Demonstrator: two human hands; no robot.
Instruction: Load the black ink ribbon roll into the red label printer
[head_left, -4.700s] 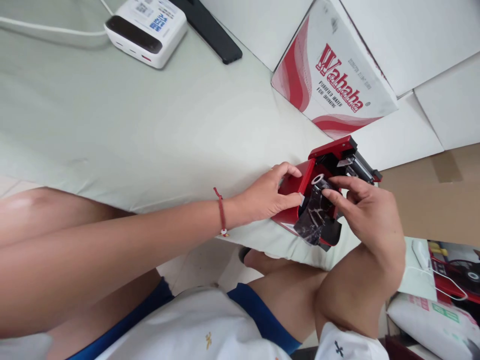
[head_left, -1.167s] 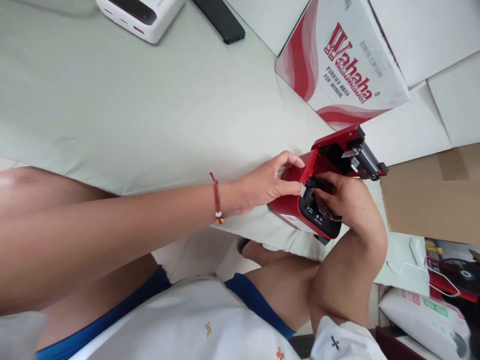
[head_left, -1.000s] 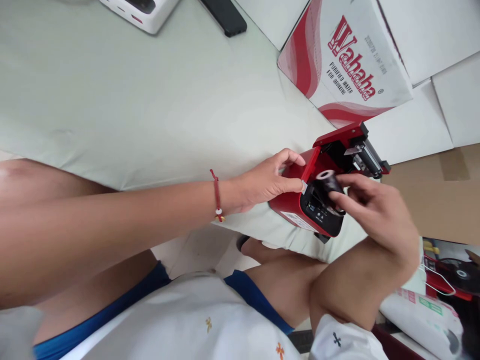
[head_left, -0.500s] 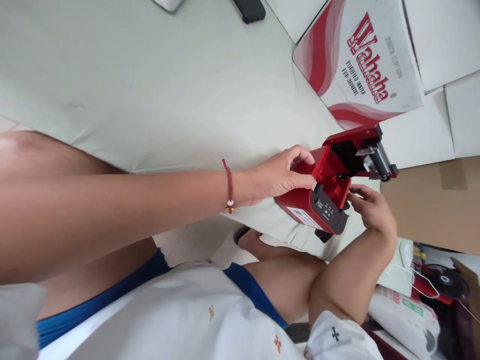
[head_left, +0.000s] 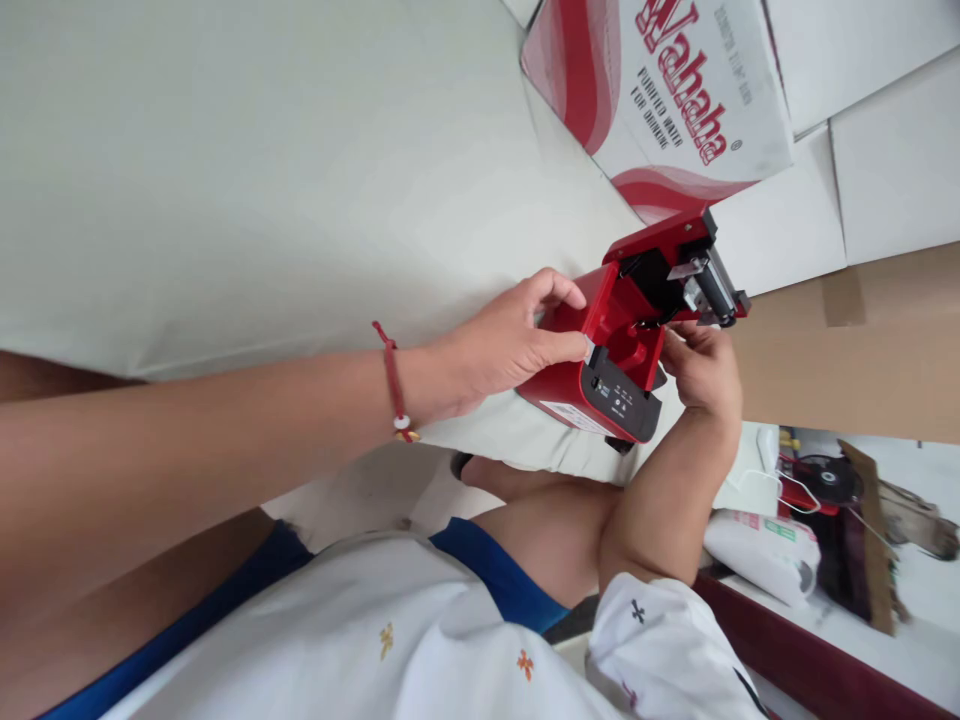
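Observation:
A red label printer [head_left: 562,385] with a black control panel sits on the pale green cloth, its lid [head_left: 652,240] swung up. A black roller and metal parts show on the lid's end, and the red inner compartment is exposed. My left hand [head_left: 517,340], a red cord bracelet at its wrist, grips the printer body, thumb at the opening's edge beside the panel. On the opposite side, my right hand [head_left: 705,370] has its fingers curled against the printer's side below the lid. Those fingertips are partly hidden behind the printer.
A Wahaha water carton [head_left: 667,100] stands behind the printer, alongside white boxes [head_left: 892,170]. A brown cardboard box [head_left: 862,350] is at the right. Lower right are a white package [head_left: 765,550] and a black disc-shaped object [head_left: 825,478]. Pale green cloth [head_left: 300,180] covers the surface.
The view has shifted, so the printer, hands and boxes appear further left and higher. My right hand's fingers have moved slightly closer under the lid. My left hand keeps its hold.

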